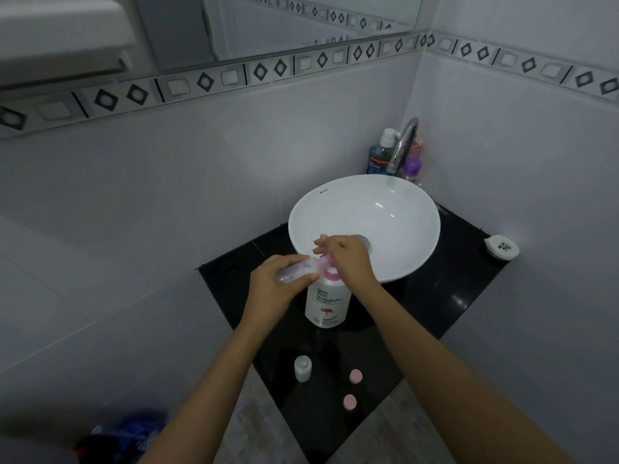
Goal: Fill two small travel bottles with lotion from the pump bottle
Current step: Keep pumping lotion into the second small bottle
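Black desk (452,296) holds white sink (402,209). Pump bottle (326,304) stands near sink. Right hand (348,259) presses on pink pump top. Left hand (278,283) grips clear travel bottle (301,267), tipped at spout. Second travel bottle (302,368) stands nearer, two pink caps (355,376) right of it.

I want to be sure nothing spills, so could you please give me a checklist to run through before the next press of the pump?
1. Left hand grips the clear travel bottle: ok.
2. Right hand rests on the pump head: ok.
3. Travel bottle mouth lined up under the spout: cannot tell, the right hand hides it.
4. Pump bottle upright on the black counter: ok.
5. Second travel bottle upright, uncapped: ok.
6. Two pink caps within reach on the counter: ok.
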The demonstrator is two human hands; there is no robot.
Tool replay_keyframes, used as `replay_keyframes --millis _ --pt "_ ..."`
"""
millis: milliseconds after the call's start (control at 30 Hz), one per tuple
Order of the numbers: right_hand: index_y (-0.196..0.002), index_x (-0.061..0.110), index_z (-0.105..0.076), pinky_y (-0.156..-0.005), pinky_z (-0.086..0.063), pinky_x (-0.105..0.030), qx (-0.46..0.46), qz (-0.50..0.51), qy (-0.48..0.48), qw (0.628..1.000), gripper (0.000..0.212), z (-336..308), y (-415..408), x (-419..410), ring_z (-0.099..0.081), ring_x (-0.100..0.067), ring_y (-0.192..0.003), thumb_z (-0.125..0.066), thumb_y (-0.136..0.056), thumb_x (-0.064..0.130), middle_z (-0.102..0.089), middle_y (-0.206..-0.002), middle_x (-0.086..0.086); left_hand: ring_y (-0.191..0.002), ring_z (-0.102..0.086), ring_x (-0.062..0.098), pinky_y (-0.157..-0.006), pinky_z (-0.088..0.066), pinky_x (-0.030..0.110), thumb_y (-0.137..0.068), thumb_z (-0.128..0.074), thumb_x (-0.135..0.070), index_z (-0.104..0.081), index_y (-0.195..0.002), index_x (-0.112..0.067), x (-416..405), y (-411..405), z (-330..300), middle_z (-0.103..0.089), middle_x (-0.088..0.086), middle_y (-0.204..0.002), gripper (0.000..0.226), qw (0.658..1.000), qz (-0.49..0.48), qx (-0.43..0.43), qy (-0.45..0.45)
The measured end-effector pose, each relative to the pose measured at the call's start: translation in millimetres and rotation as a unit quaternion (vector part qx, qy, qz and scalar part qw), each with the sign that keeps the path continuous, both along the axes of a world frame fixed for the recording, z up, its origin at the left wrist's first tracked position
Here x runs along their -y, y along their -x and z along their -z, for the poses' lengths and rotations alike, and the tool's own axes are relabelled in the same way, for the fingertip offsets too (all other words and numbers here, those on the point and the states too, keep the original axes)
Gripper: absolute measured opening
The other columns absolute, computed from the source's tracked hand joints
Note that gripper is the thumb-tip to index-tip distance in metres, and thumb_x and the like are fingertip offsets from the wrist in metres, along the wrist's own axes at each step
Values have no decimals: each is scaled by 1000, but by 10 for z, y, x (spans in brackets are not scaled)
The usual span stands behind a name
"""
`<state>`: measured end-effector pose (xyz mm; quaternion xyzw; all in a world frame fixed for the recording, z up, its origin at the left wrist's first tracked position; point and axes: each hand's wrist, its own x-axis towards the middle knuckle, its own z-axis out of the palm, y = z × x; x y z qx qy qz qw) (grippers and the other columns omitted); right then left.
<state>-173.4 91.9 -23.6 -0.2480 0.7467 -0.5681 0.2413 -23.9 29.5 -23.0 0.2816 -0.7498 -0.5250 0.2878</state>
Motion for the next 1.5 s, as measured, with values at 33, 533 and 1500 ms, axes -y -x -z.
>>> replay_keyframes --millis 33,533,1500 --pt "-88 10 -75 -75 -54 -30 -12 8 14 1000 27 -43 15 3 -68 -20 -83 -55 -92 27 -73 -78 -2 -94 -65 6 -76 -50 9 -75 -80 -23 -71 -110 -16 16 16 -19 -69 -1 -102 37 1000 2 -4 1" --pt "-84 8 -77 -87 -52 -38 -17 32 -44 998 42 177 -55 50 -64 -14 -79 -45 -96 32 -74 -88 -6 -91 -67 4 -74 -52 12 -73 -80 -22 -73 -108 -18 94 22 143 -71 -1 -102 36 999 36 -8 -34" --pt "-78 7 -77 -75 -51 -31 2 22 -29 999 43 100 -47 52 -62 -8 -69 -48 -96 32 -68 -66 4 -90 -67 7 -72 -50 9 -73 -81 -16 -74 -106 -15 79 43 114 -71 3 -100 34 998 32 -28 -55"
